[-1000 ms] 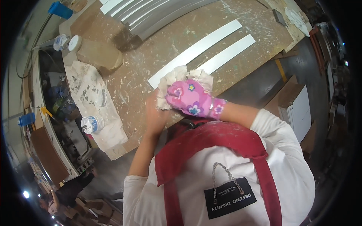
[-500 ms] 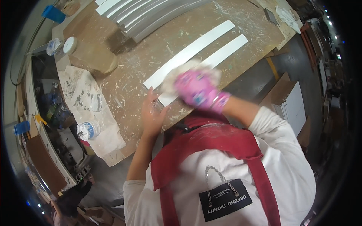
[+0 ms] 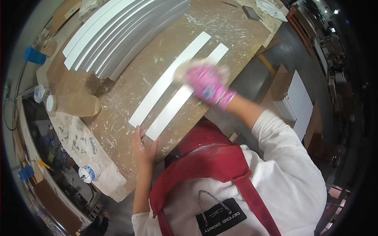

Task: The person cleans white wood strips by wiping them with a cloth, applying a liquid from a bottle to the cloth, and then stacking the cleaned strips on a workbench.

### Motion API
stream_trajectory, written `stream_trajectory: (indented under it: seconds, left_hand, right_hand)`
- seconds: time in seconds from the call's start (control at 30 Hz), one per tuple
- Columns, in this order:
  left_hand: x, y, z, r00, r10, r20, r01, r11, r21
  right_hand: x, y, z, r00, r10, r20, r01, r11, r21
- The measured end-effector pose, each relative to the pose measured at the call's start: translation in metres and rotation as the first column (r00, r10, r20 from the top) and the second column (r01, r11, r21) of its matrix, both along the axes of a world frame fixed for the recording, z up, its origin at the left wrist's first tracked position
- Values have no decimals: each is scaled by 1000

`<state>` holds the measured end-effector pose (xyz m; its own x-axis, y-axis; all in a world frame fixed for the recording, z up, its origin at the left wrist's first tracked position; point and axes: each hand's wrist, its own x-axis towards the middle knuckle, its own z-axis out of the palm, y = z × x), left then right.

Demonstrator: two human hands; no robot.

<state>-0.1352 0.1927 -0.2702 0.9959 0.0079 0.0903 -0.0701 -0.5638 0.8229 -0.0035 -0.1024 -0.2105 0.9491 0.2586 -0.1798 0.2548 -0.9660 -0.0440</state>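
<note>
Two long white strips lie side by side on the worn workbench, the left strip (image 3: 156,94) and the right strip (image 3: 172,107). My bare left hand (image 3: 145,149) is at their near ends, thumb and fingers apart, fingertips touching the end edges. My right hand (image 3: 208,84), in a pink patterned glove, is pressed onto a cream rag (image 3: 181,72). Glove and rag are blurred by motion. The rag lies over the far half of the right strip and reaches the left strip's edge; the glove hides much of it.
A stack of white curved strips (image 3: 118,33) stands at the far left of the workbench (image 3: 118,106). Left of my hands are a lidded jug (image 3: 80,105), a stained cloth (image 3: 102,163) and a small white tub (image 3: 89,173). A dark block (image 3: 250,12) sits at the far edge.
My right hand and the rag have moved up the right strip, away from its near end. The view has shifted, showing more of the stack. My left hand remains at the strip ends.
</note>
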Motion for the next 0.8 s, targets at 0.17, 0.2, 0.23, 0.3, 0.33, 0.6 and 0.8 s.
stream_trajectory:
  seconds: [0.17, 0.2, 0.23, 0.3, 0.33, 0.6, 0.8]
  left_hand:
    - [2, 0, 10, 999, -13, -39, 15, 999, 52]
    - [4, -1, 10, 999, -22, -26, 24, 999, 49]
    - [3, 0, 7, 999, -32, -21, 33, 998, 54]
    - [1, 0, 6, 999, -18, -27, 19, 998, 57]
    - [2, -2, 9, 999, -16, -37, 17, 999, 46]
    - [-2, 0, 11, 1000, 4, -18, -3, 999, 42]
    - [3, -5, 19, 999, -38, -27, 40, 998, 44]
  right_hand:
    - [39, -145, 34, 903, -346, 255, 335, 938, 87]
    - [35, -143, 31, 910, -215, 355, 207, 976, 63]
    - [22, -109, 35, 931, -188, 314, 102, 957, 273]
    - [3, -26, 45, 986, 8, 164, -14, 999, 36]
    - [-14, 3, 9, 880, 195, 433, -279, 950, 140]
    - [-10, -6, -8, 995, 88, -52, -91, 994, -60]
    - [-36, 56, -20, 963, 56, 262, -200, 803, 561]
